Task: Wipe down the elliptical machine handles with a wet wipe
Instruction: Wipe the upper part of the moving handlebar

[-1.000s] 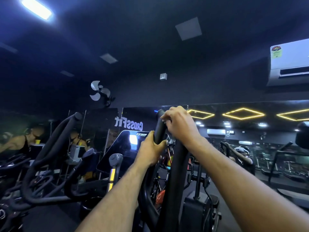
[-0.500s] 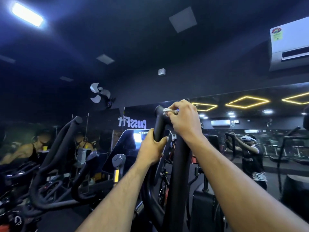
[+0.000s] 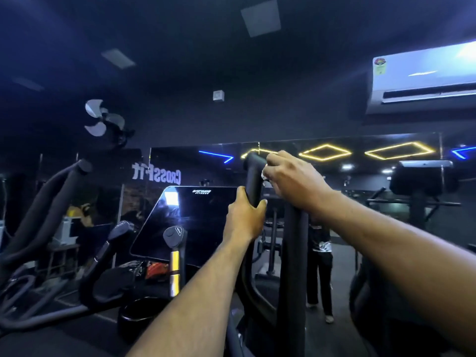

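At far left another black curved handle [image 3: 55,191] rises toward a rounded tip, well apart from both hands, with dark floor and machine frame below it. Right of that stand two short grips, one with a yellow band [image 3: 174,269], in front of the glossy black console screen [image 3: 190,222].

The left hand [image 3: 243,215] reaches forward on a straight bare forearm and grips the black elliptical handle [image 3: 253,181] part-way up, thumb on the left side and fingertips curled round the right. The handle is a matte black padded tube, slightly tilted, ending in a rounded top just above the right hand.

The right hand [image 3: 293,180] comes in from the lower right on a bare forearm, wrist bent, fingers curled against the right side of the handle near its top. It pinches a wet wipe [image 3: 265,176], of which only a small pale scrap shows between the fingers and the tube. A second dark padded upright [image 3: 293,266] stands just beside, under the right wrist.

Behind, a wall mirror [image 3: 386,176] shows yellow diamond lights, and a white air conditioner [image 3: 422,81] hangs at upper right; a dark machine fills the lower right edge.
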Tool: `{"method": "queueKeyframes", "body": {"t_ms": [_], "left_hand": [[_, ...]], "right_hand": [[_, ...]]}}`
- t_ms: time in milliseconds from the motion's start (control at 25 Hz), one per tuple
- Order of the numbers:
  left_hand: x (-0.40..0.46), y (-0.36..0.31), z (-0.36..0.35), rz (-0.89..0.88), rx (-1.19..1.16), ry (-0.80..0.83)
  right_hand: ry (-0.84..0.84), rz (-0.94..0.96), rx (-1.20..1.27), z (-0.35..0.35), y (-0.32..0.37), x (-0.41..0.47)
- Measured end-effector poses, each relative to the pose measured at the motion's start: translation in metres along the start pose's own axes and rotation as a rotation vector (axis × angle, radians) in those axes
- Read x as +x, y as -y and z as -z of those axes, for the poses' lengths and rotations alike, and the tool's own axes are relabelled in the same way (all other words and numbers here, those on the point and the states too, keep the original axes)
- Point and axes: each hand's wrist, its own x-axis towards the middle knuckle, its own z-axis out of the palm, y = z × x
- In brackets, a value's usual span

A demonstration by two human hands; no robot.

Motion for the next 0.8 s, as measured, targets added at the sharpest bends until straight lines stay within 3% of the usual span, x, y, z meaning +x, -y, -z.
{"method": "queueKeyframes", "body": {"t_ms": [80, 160, 240, 360, 480, 560, 680, 800], "left_hand": [[-0.002, -0.001, 0.002, -0.001, -0.017, 0.020], [-0.004, -0.003, 0.003, -0.005, -0.009, 0.031], [-0.005, -0.006, 0.004, -0.006, 0.012, 0.011], [-0.006, -0.004, 0.002, 0.000, 0.014, 0.006], [-0.007, -0.005, 0.005, -0.029, 0.019, 0.001], [-0.008, -0.006, 0.007, -0.035, 0.036, -0.007], [-0.007, -0.007, 0.004, -0.043, 0.053, -0.009], [-0.007, -0.005, 0.005, -0.033, 0.024, -0.009]], "right_hand": [[0.063, 0.213, -0.103, 0.013, 0.000, 0.001], [0.078, 0.193, -0.124, 0.018, 0.001, 0.001], [0.043, -0.132, 0.039, 0.013, 0.007, -0.002], [-0.201, -0.597, 0.341, -0.009, 0.014, -0.017], [-0.373, -0.818, 0.527, -0.011, 0.014, -0.019], [-0.341, -0.736, 0.452, -0.011, 0.015, -0.024], [-0.242, -0.403, 0.239, -0.007, 0.014, -0.032], [-0.012, -0.134, 0.092, 0.016, 0.004, -0.034]]}}
